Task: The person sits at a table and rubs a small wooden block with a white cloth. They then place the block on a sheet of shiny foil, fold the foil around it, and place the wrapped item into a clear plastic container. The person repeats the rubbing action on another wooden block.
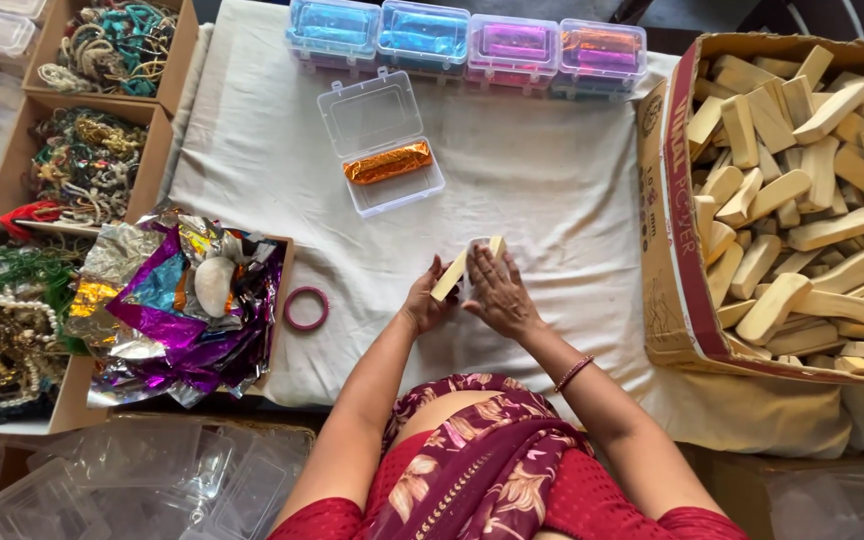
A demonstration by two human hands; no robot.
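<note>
My left hand (424, 303) and my right hand (497, 292) together hold a pale wooden block (454, 272) above the white cloth (542, 190). The block tilts up to the right, and a bit of clear or white material shows between the hands at its upper end. An open clear plastic box (384, 145) lies further away on the cloth with an orange foil-wrapped piece (388, 162) inside it. A pink bangle (306, 308) lies on the cloth left of my left hand.
A cardboard box (664, 250) full of wooden blocks stands at the right. Several closed boxes (467, 45) with coloured foil line the far edge. Foil sheets (177, 310) fill a box at the left, beside boxes of beads and bangles (92, 160). Empty clear boxes (132, 480) lie at lower left.
</note>
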